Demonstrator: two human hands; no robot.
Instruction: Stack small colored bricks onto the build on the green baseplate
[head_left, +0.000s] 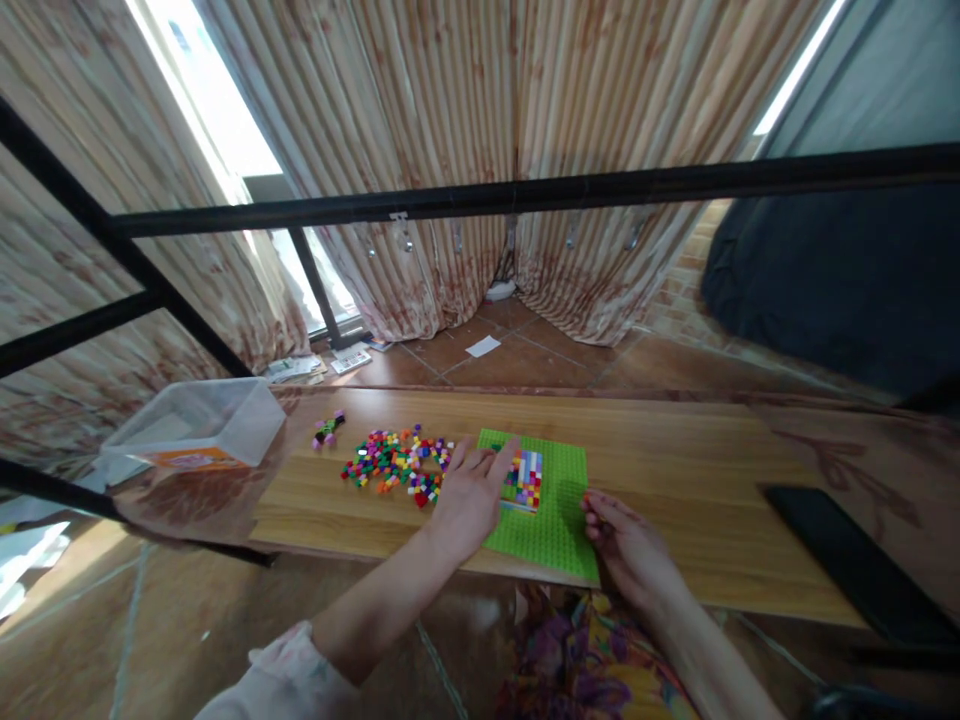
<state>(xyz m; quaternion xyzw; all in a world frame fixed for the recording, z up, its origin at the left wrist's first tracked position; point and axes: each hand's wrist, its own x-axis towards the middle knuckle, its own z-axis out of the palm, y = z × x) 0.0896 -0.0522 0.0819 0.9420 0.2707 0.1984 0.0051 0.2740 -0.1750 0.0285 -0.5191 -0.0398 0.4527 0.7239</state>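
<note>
A green studded baseplate [566,500] lies flat on the wooden table. Small toy bricks [531,480] in many colours form a rectangular block on it, edged in pale blue and lilac. My left hand [471,495] reaches over the left part of that block, fingers stretched out and covering some bricks. At the plate's right edge, my right hand [634,545] has its thumb and fingers pinched together. A reddish spot shows at those fingertips, too small to name. Left of the plate, a spread of loose bricks [386,460] lies close to my left hand.
A clear plastic bin [259,425] with an orange label stands at the table's left end. Near it sits a small pink, green and black brick figure [328,430]. A dark flat panel [847,555] lies at the right. A black metal rail [480,200] crosses beyond the table [675,450].
</note>
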